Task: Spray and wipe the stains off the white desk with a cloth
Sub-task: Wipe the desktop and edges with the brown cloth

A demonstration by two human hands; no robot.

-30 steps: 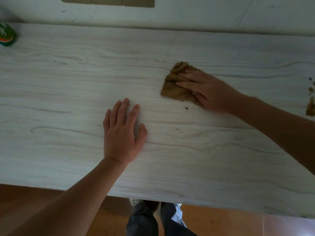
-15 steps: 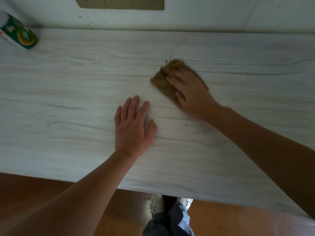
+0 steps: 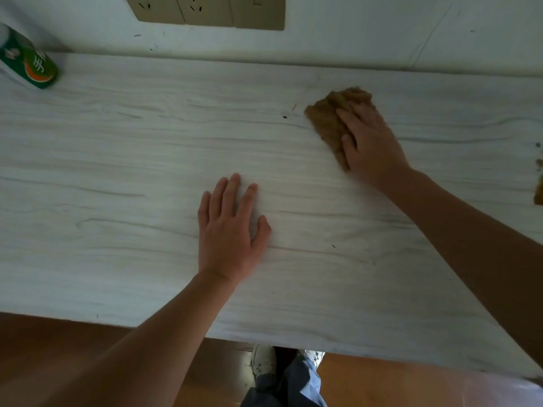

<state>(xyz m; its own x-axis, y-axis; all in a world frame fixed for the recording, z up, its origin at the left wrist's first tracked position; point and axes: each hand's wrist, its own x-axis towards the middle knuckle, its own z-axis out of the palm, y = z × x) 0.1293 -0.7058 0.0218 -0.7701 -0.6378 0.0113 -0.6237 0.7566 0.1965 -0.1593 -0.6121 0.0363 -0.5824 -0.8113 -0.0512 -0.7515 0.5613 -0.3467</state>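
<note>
A white wood-grain desk fills the view. My right hand lies flat on a brown cloth and presses it onto the desk toward the back right. My left hand rests flat on the desk near the middle, fingers straight and holding nothing. Small dark specks sit just left of the cloth. Brown stains show at the far right edge. A green and white spray bottle stands at the back left corner.
The wall with a row of beige power sockets runs right behind the desk. Below the desk's front edge are a brown floor and my shoes.
My right hand has slid the cloth across the desk, first toward the wall and leftward, now back rightward. The left hand has stayed planted flat. The camera view has shifted slightly.
</note>
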